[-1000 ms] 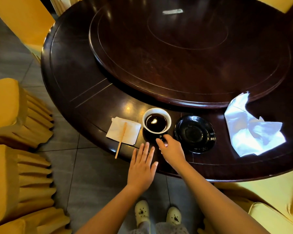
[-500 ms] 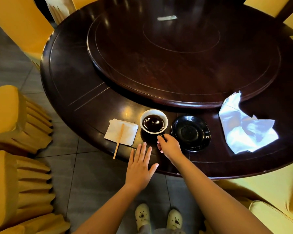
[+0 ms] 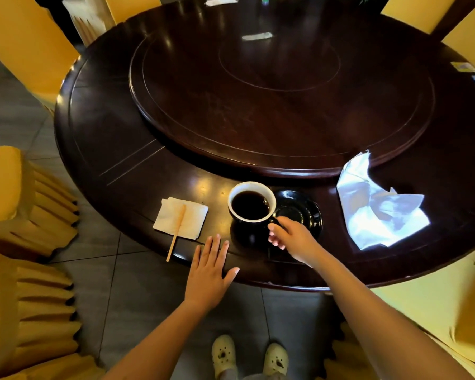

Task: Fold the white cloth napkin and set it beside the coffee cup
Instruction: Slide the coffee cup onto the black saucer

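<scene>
A dark coffee cup (image 3: 251,202) with a white inner rim, full of black coffee, hangs raised above the table, partly over the black saucer (image 3: 302,212). My right hand (image 3: 291,238) pinches its handle at the cup's right side. My left hand (image 3: 210,270) rests flat with fingers spread on the table's near edge, holding nothing. The white cloth napkin (image 3: 379,207) lies crumpled and unfolded on the table far to the right of the cup. Neither hand touches it.
A small folded paper napkin (image 3: 196,216) with a wooden stirrer (image 3: 177,231) lies left of the cup. A large lazy Susan (image 3: 280,86) fills the round dark table (image 3: 107,149). Yellow-covered chairs (image 3: 19,204) ring the table; my shoes (image 3: 222,355) show below.
My right hand has closed on the cup's handle and lifted the cup up and slightly right, toward the saucer. My left hand stays flat on the table edge.
</scene>
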`<control>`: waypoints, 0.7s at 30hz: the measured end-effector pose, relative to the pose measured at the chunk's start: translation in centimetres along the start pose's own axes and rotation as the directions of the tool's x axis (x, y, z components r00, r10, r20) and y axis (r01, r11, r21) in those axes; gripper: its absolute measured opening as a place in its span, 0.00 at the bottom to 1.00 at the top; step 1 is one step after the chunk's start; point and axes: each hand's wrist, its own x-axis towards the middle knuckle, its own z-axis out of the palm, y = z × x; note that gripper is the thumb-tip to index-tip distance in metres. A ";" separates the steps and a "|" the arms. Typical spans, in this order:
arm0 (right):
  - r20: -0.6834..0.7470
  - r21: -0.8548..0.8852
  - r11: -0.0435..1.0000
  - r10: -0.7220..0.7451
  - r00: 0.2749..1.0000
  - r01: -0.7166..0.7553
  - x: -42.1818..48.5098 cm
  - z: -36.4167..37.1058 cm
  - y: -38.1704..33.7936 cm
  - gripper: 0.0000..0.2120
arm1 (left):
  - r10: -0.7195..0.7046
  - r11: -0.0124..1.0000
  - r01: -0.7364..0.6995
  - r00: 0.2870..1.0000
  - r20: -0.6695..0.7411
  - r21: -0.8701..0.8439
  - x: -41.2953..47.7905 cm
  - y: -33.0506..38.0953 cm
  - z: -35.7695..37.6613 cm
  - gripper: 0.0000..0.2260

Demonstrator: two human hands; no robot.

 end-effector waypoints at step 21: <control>0.251 -0.076 0.997 0.022 0.968 -0.003 0.1 -11.6 5.4 0.11 | -0.056 0.998 0.056 0.998 0.038 0.001 0.0 0.6 -1.0 0.34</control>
